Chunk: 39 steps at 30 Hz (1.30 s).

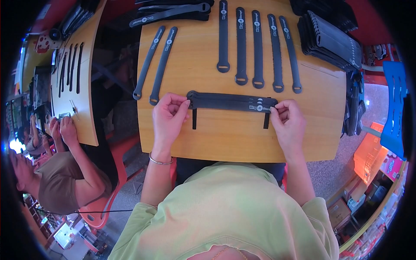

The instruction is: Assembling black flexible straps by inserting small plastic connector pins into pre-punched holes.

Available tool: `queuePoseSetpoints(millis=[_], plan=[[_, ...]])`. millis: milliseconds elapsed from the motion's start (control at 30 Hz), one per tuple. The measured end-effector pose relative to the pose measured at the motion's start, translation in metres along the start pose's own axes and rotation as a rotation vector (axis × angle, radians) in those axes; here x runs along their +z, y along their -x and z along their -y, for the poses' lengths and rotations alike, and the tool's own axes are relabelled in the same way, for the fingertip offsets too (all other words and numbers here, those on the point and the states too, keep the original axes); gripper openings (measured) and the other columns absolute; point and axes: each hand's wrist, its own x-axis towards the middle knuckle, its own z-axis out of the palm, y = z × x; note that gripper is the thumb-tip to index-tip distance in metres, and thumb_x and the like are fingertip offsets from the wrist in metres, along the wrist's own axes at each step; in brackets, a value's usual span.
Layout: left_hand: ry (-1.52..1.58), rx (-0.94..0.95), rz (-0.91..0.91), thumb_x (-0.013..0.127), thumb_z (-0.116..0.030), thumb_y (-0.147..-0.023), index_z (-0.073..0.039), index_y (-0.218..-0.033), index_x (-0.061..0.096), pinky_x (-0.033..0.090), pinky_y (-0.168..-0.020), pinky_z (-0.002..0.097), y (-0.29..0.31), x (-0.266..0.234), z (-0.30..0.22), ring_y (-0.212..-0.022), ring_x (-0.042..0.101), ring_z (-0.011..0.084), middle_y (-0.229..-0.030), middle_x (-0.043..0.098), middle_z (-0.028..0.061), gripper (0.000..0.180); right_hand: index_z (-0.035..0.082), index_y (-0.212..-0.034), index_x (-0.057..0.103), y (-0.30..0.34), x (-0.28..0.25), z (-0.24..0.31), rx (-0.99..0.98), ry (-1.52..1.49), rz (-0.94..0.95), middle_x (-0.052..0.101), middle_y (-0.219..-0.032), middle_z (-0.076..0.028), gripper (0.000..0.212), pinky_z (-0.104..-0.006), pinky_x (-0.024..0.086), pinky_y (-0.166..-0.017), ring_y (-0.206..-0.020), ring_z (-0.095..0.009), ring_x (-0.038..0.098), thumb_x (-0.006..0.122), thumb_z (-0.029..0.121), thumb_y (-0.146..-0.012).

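Note:
A small stack of dark grey strap ties point(225, 101) lies crosswise in front of me, held at both ends. At the slotted left end, my left hand point(170, 115) pinches it between thumb and fingers. The printed right end sits in a pinch of my right hand point(287, 121). From under the stack stick out two narrow black strips, a left strip point(194, 119) and a right strip point(266, 121). Beyond my left hand lie two single straps point(163, 65), side by side. Several more straps point(258, 52) lie in a spaced row farther off.
A pile of straps point(173, 15) is at the far left of the wooden table point(242, 141). Stacked dark straps point(333, 39) fill its far right corner. At left, a co-worker point(65, 177) handles something small at another table point(84, 117). An orange crate point(368, 151) stands right.

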Motion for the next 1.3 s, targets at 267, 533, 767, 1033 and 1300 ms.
queuePoseSetpoints(millis=[267, 533, 767, 1033, 1300], plan=[[0.003, 0.033, -0.003, 0.064, 0.0, -0.083, 0.001, -0.089, 0.056, 0.043, -0.049, 0.0158, 0.002, 0.001, -0.001, -0.057, 0.057, 0.0041, -0.073, 0.06, 0.0017, 0.01, 0.002, -0.091, 0.052, 0.001, -0.002, -0.004, -0.035, -0.062, -0.048, 0.052, -0.077, -0.004, 0.019, -0.0217, 0.043, -0.05, -0.056, -0.008, 0.052, 0.063, -0.005, -0.077], [-0.218, 0.368, -0.18, 0.068, 0.001, -0.079, -0.001, -0.093, 0.058, 0.044, -0.054, 0.0209, 0.011, -0.009, -0.007, -0.064, 0.054, 0.0089, -0.089, 0.054, 0.0058, 0.018, 0.003, -0.104, 0.055, 0.005, -0.011, 0.014, -0.088, -0.144, 0.039, 0.056, -0.089, -0.006, 0.025, -0.0236, 0.046, -0.063, -0.072, -0.012, 0.056, 0.061, -0.002, -0.081], [-0.635, 0.582, -0.345, 0.067, 0.0, -0.074, -0.004, -0.098, 0.058, 0.044, -0.073, 0.0327, -0.001, -0.026, -0.016, -0.087, 0.052, 0.0249, -0.094, 0.053, 0.0101, 0.025, 0.009, -0.134, 0.044, 0.018, 0.02, 0.059, -0.672, 0.419, 0.453, 0.04, -0.14, -0.009, 0.069, -0.0473, 0.028, -0.107, -0.132, -0.027, 0.033, 0.072, 0.031, -0.075], [-0.733, 0.543, -0.355, 0.063, 0.002, -0.076, -0.004, -0.107, 0.055, 0.045, -0.078, 0.0373, -0.018, -0.034, 0.002, -0.09, 0.054, 0.0284, -0.099, 0.053, 0.0135, 0.032, 0.011, -0.142, 0.032, 0.014, 0.046, 0.051, -0.739, 0.593, 0.612, 0.026, -0.149, -0.006, 0.076, -0.0464, 0.014, -0.113, -0.139, -0.026, 0.02, 0.063, 0.044, -0.08], [-0.549, 0.377, -0.319, 0.065, 0.003, -0.076, -0.004, -0.112, 0.054, 0.047, -0.07, 0.0301, -0.021, -0.037, -0.004, -0.079, 0.054, 0.02, -0.092, 0.055, 0.0093, 0.039, 0.011, -0.141, 0.033, 0.014, 0.043, 0.053, -0.732, 0.592, 0.615, 0.027, -0.149, -0.005, 0.074, -0.0454, 0.013, -0.114, -0.139, -0.025, 0.021, 0.06, 0.046, -0.082]])
